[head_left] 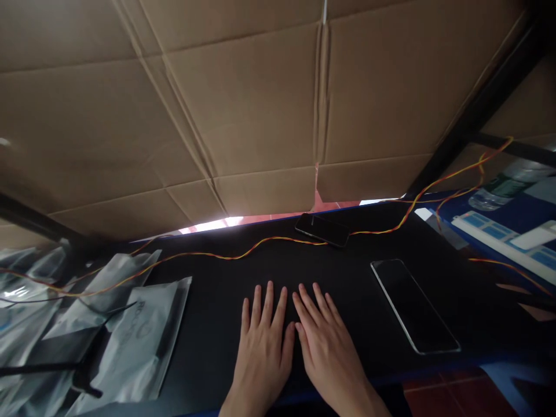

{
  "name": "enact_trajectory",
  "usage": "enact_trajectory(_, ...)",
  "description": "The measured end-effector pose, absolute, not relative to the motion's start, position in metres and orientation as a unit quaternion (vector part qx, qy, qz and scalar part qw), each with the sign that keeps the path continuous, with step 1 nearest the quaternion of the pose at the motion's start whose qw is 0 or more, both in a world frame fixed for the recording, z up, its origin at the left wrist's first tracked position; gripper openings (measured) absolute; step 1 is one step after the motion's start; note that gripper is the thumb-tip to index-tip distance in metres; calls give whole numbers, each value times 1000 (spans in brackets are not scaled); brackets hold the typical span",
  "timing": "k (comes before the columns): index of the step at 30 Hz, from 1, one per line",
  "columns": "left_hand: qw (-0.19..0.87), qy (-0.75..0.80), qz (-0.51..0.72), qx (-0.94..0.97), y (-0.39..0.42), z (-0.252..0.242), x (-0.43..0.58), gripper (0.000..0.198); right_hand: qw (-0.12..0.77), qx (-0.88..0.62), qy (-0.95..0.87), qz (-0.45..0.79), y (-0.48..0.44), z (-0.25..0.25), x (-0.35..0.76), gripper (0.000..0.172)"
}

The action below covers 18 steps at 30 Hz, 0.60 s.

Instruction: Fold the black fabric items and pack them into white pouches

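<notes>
Palm down on the black tabletop (208,336), my left hand (263,347) lies flat with its fingers a little apart and nothing in it. Close beside it my right hand (328,350) rests the same way, also holding nothing; the two thumbs nearly meet. To the right of my right hand lies a smartphone (412,304) with a dark screen and a pale edge. Farther back, a second dark phone (322,229) sits over a twisted red and yellow wire (256,244). Left of my left hand is a frosted plastic bag (139,336) with blurred dark print.
More clear plastic bags (30,313) pile up at the left, with a black bar across them. A cardboard sheet (252,104) walls off the back. On the right are a plastic bottle (499,188) and a white and blue strip (504,240). A dark frame post (473,116) stands behind.
</notes>
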<state>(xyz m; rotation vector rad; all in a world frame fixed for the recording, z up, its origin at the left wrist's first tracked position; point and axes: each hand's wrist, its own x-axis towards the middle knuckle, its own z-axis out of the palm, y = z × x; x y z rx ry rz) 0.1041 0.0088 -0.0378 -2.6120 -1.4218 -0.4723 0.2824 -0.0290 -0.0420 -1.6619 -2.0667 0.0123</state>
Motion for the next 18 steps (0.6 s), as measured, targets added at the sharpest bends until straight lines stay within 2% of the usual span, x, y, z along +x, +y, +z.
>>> enact_trajectory(12,53,-469,-164,-866,10,-34,104,63,241,-620,-747,0,-29,-44,281,63)
enact_trajectory(16,6,-392,-171,-904,29,-3,64,47,237,-619,-749,1,-29,-41,281,58)
enact_trajectory(18,20,-423,-200,-884,44,14,24,39,235,-623,-746,6,-30,-39,281,56)
